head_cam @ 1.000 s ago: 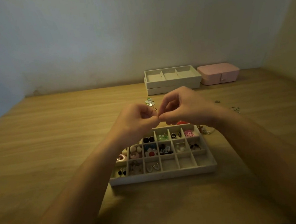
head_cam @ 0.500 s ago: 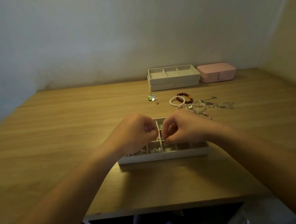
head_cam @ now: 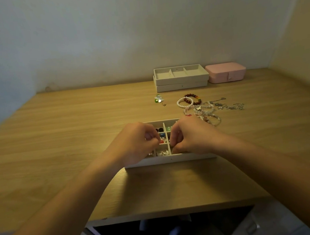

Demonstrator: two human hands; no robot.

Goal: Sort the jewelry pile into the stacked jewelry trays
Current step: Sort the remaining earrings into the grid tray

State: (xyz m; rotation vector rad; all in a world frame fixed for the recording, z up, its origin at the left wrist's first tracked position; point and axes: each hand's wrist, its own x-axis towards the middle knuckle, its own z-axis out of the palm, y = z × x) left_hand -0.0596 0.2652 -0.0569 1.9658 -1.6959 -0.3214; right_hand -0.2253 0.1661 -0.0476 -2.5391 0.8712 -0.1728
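A white compartment tray holding several small earrings sits on the wooden table in front of me. Both hands hover over it with curled fingers. My left hand pinches its fingertips together over the middle cells. My right hand dips pinched fingertips into a front cell. The tiny piece they hold is hidden by the fingers. The jewelry pile of bead bracelets and silver chains lies just behind and right of the tray. Two stacked white trays stand at the back.
A pink jewelry box stands right of the stacked trays by the wall. A few small green and silver pieces lie loose behind the tray. The table's front edge is close below my forearms.
Both hands have come down from above the tray into its cells, still pinched close together. The view has tilted up, so the tray looks flatter and the pile shows.
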